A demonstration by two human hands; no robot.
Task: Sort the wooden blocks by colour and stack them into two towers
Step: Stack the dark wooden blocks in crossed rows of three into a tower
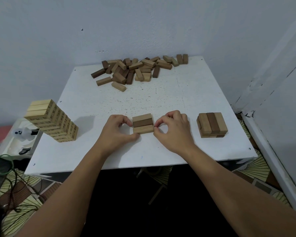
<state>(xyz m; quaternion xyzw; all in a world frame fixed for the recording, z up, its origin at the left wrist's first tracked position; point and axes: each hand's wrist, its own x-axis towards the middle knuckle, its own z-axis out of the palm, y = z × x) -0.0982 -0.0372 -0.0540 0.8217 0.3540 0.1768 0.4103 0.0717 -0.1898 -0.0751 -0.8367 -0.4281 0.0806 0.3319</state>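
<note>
Three blocks [142, 123] side by side, squeezed between left hand [117, 130] and right hand [173, 130], curled fingertips pinching each end.

On the white table [109, 151] stand two stacks, one tall pale tower [53, 122] and one short brown stack [212, 125], plus three blocks in a row [142, 123], one loose pile [137, 70] too jumbled to count, and two hands.
</note>
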